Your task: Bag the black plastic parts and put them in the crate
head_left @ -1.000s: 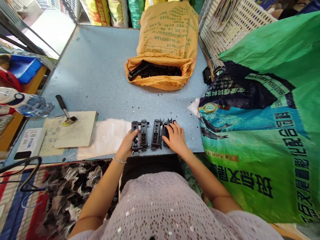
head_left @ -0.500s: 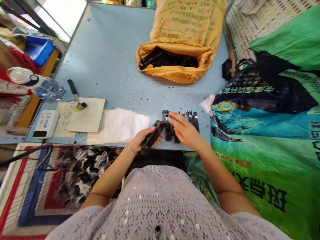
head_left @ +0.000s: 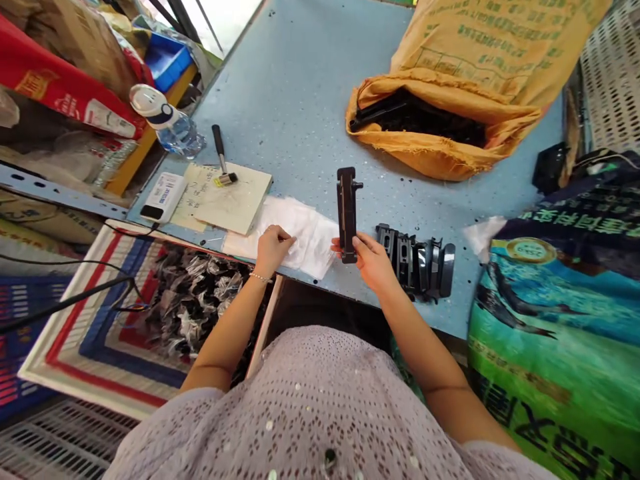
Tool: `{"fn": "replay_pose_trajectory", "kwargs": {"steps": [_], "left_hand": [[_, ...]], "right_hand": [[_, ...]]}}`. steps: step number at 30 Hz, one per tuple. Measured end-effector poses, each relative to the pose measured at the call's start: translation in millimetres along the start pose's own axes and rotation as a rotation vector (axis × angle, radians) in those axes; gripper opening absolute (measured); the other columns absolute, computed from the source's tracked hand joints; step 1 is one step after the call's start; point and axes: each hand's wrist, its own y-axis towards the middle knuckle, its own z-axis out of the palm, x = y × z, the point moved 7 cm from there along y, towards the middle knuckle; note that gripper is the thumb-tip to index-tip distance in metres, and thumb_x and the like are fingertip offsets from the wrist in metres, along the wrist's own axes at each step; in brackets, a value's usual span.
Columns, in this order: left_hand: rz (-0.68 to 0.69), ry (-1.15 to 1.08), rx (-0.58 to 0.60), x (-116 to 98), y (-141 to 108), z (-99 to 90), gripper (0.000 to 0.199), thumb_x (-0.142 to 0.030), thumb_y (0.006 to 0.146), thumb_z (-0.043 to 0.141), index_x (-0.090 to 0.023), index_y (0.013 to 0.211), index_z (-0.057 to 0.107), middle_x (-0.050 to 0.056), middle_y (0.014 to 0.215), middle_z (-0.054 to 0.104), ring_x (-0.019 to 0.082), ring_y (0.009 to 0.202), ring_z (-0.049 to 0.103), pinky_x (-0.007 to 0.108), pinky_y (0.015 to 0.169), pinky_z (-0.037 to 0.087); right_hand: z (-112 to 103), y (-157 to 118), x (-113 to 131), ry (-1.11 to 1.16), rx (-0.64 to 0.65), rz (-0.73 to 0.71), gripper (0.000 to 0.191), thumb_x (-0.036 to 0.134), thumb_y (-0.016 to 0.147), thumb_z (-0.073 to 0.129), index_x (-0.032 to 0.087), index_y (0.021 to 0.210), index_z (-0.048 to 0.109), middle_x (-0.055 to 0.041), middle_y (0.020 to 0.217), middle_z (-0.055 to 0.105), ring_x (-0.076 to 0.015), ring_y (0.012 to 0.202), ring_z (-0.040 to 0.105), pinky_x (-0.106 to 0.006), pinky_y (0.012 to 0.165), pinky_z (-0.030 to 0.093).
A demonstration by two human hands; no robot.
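Blue tabletop [head_left: 305, 87]: speckled, its near edge running just in front of the person's body.
Right hand [head_left: 371, 260]: gripping a long black part [head_left: 347, 213] by its near end, thumb on one side and fingertips showing on the other.
Black part: pointing away from the person, a small peg sticking out to the right near its far end.
Left hand [head_left: 274, 250]: fingers curled and bunched over the plastic bags [head_left: 311, 233]; cannot tell whether they pinch one.
Plastic bags: pale, flat, overlapping near the table's front edge, between the two hands and leftward.
Row of black parts [head_left: 417, 263]: side by side just right of the right hand.
Paper sheets [head_left: 245, 203]: left of the bags, one with handwriting.
Brush [head_left: 220, 152]: black handle, bristle end lying on the paper.
White device [head_left: 164, 198]: dark at one end, beside the paper.
Bottle [head_left: 181, 135]: clear with white top, near the table's left edge.
Orange sack [head_left: 485, 77]: lying farther back, mouth towards the person, dark pieces inside.
Green and blue sack [head_left: 530, 360]: at the table's right.
Striped basket [head_left: 70, 333]: below left, with crumpled dark material in it.
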Motion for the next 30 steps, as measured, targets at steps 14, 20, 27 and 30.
{"fn": "replay_pose_trajectory", "kwargs": {"steps": [14,20,27,30], "left_hand": [[0.237,0.131,0.052,-8,-3,-42.2,0.049,-0.008,0.075,0.051,-0.015,0.119,0.072,0.014,0.126,0.067,0.028,0.121,0.06,0.045,0.112,0.044],[0.263,0.047,0.03,-9,-12,-52.4,0.07,-0.01,0.082,0.052,-0.017,0.152,0.045,0.018,0.157,0.041,0.025,0.124,0.06,0.04,0.106,0.051],[0.475,-0.002,0.344,-44,-78,-6.3,0.067,-0.009,0.085,0.051,-0.019,0.151,0.048,0.015,0.157,0.045,0.029,0.148,0.041,0.047,0.122,0.037],[0.4,-0.03,0.379,-59,-99,-16.5,0.057,-0.017,0.084,0.062,-0.022,0.14,0.061,0.013,0.145,0.059,0.03,0.137,0.054,0.048,0.12,0.04]], "right_hand": [[75,44,-52,0.088,0.169,0.136,0.032,0.052,0.089,0.063,0.019,0.092,0.062,-0.0025,0.077,0.071,-0.0143,0.067,0.065,-0.025,0.061,0.054],[85,4,-83,0.204,0.626,0.528,0.034,0.049,0.092,0.053,0.017,0.079,0.057,0.0111,0.046,0.03,-0.0059,0.036,0.015,-0.018,0.034,0.02],[91,36,-62,-0.618,0.254,-0.058,0.051,0.04,0.106,0.033,0.013,0.082,0.07,0.0068,0.047,0.052,-0.0113,0.04,0.049,-0.022,0.036,0.044],[100,8,-45,-0.726,0.251,-0.138,0.028,0.033,0.101,0.05,0.014,0.1,0.071,-0.0009,0.079,0.074,-0.0149,0.07,0.069,-0.024,0.059,0.055]]}}
